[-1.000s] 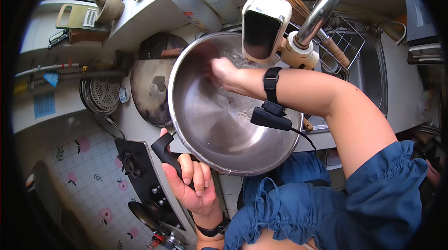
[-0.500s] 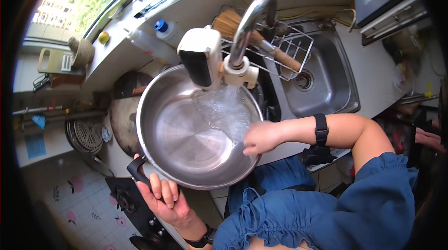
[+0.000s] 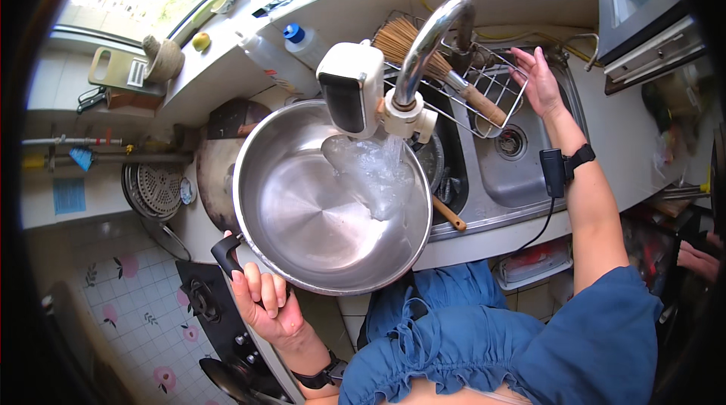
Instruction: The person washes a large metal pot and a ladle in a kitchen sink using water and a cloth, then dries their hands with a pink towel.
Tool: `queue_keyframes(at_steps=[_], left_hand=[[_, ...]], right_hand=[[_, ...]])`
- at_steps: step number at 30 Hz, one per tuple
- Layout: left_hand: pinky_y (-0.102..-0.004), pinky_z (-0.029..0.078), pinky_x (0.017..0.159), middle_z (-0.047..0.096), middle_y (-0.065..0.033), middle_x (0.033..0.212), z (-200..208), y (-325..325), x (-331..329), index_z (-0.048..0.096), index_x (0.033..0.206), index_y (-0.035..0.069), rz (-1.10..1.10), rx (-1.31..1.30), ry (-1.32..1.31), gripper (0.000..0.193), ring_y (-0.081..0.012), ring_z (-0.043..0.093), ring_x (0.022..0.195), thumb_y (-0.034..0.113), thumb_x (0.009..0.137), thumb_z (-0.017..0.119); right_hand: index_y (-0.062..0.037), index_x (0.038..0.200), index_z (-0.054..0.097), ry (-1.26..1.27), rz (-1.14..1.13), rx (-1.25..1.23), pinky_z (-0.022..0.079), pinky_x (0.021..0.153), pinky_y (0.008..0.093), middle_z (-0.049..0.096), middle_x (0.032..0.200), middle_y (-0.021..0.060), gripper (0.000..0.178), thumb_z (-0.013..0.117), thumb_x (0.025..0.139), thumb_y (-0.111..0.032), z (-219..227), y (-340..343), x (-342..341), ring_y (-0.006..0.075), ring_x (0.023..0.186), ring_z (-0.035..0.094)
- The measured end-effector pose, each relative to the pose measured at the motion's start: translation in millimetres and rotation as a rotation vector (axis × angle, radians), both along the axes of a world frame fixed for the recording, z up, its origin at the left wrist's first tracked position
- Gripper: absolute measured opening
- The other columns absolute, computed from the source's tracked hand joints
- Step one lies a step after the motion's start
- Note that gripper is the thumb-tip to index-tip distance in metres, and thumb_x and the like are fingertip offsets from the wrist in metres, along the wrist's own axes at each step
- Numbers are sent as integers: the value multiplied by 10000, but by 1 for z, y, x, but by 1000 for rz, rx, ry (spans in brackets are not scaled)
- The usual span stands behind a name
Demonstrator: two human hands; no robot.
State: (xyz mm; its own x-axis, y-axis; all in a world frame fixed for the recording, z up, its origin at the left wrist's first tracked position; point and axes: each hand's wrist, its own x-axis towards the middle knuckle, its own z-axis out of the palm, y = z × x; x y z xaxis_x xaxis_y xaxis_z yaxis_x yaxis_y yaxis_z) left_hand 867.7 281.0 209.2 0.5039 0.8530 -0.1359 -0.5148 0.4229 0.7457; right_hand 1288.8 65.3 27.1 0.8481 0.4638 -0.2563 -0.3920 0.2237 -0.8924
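A large stainless steel pan (image 3: 302,220) is tilted beneath the curved chrome tap (image 3: 442,23), which has a white filter unit (image 3: 352,91) fitted on it. Water (image 3: 376,170) runs from the tap into the pan's far right side. My left hand (image 3: 266,303) is curled around the pan's black handle (image 3: 227,255). Beyond the pan, my right hand (image 3: 539,83) reaches over the right sink basin (image 3: 495,178), fingers apart and holding nothing. It is beside the right end of the wire rack (image 3: 505,83), where a bristle brush (image 3: 480,102) with a wooden handle lies.
A wooden handle (image 3: 449,214) sticks out of the left basin beside the pan. Bottles, one with a blue cap (image 3: 295,33), stand behind the filter. Left of the pan are a round board (image 3: 215,178) and a perforated steel steamer plate (image 3: 159,192). A black hob (image 3: 208,299) lies front left.
My right hand has left the pan's right side and moved up and right to the rack over the right basin. My left hand keeps its grip on the handle, and water still runs.
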Motion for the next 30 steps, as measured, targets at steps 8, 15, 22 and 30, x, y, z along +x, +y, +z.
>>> queue_keyframes(at_steps=[8,15,22,30], left_hand=[[-186,254,362,290,36,527,7,6,-43,143,1305,16,98,-95,-185,472,-30,234,333,195,914,337],[-187,251,365,289,36,524,1,15,-94,198,1286,6,109,-225,-337,444,-29,231,340,200,913,342],[-185,258,381,283,38,516,-17,16,-125,292,1197,-43,139,-215,-375,380,-29,239,333,204,913,341],[-183,280,445,278,51,563,-42,12,-177,251,1268,26,116,-246,-287,412,-19,236,378,229,918,327]], right_hand=[[-21,995,546,-761,120,-617,403,768,210,574,931,73,357,385,887,-320,64,-22,-33,117,845,534],[19,1121,405,96,1296,-218,483,691,256,534,952,118,335,428,868,-200,158,97,-209,163,803,574],[135,1200,214,536,1479,-1072,523,690,378,461,1041,314,468,363,881,-172,50,192,-283,344,867,568],[10,980,488,249,929,-730,503,716,385,564,862,136,249,385,835,-164,59,332,-331,273,786,578]])
